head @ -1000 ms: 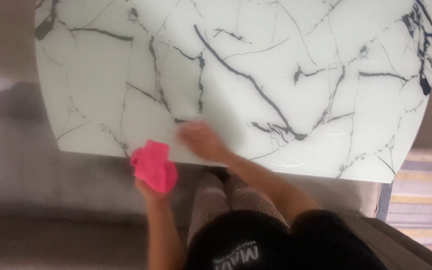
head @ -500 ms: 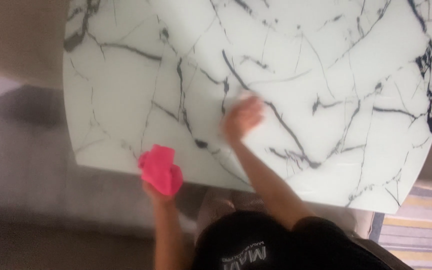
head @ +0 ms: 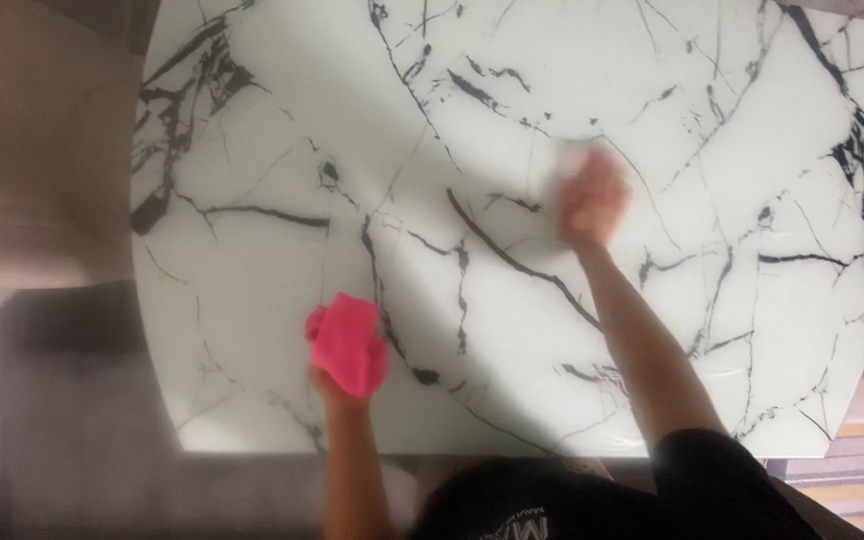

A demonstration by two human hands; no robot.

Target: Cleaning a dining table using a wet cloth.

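A white marble-look table (head: 252, 150) with black veins fills most of the head view. My left hand (head: 338, 388) grips a bunched pink cloth (head: 349, 343) and rests it on the tabletop close to the near edge. My right hand (head: 592, 200) is stretched far out over the middle of the table with its fingers curled. It is blurred by motion. A pale smear (head: 574, 160) shows at its fingertips, and I cannot tell whether it is something held. My dark shirt (head: 592, 505) shows at the bottom.
A grey rug or floor (head: 72, 420) lies beyond the table's left and near edges, with a beige surface (head: 32, 150) further left. A striped mat (head: 852, 470) shows at the bottom right beside a dark table leg (head: 774, 468).
My right hand has swept from the near edge out to the middle of the table. My left hand has carried the pink cloth from the edge onto the tabletop.
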